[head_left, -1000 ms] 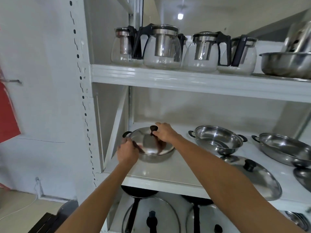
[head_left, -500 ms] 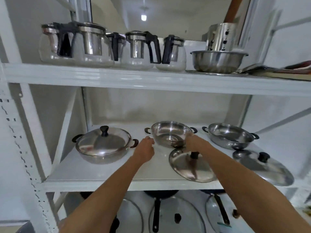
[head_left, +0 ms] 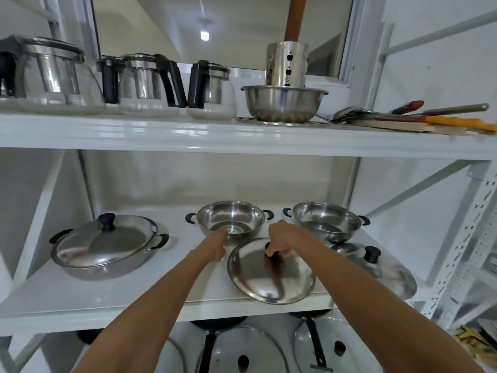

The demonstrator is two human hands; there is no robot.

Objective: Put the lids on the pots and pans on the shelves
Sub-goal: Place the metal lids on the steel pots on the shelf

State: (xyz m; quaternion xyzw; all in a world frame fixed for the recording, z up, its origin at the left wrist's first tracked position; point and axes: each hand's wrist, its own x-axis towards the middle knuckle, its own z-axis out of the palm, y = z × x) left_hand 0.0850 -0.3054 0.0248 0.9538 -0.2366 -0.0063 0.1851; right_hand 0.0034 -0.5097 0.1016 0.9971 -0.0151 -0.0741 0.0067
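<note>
The steel lid (head_left: 270, 275) lies at the near edge of the middle shelf (head_left: 80, 294), its black knob pinched in the right hand (head_left: 279, 242). Just beyond, the left hand (head_left: 215, 244), loosely curled and holding nothing, touches the open middle pot (head_left: 231, 220).

I have one view only, a wide-angle camera on the head, so no second view overlaps it. It faces the white shelving unit (head_left: 242, 135) straight on and close, with the middle shelf (head_left: 80, 297) a little below lens height. Both forearms enter from about 6 o'clock. The upper shelf runs across from 9 to 3 o'clock, its edges bowed by the lens. A lower shelf (head_left: 269, 345) shows at 6 o'clock, cut by the frame.
</note>
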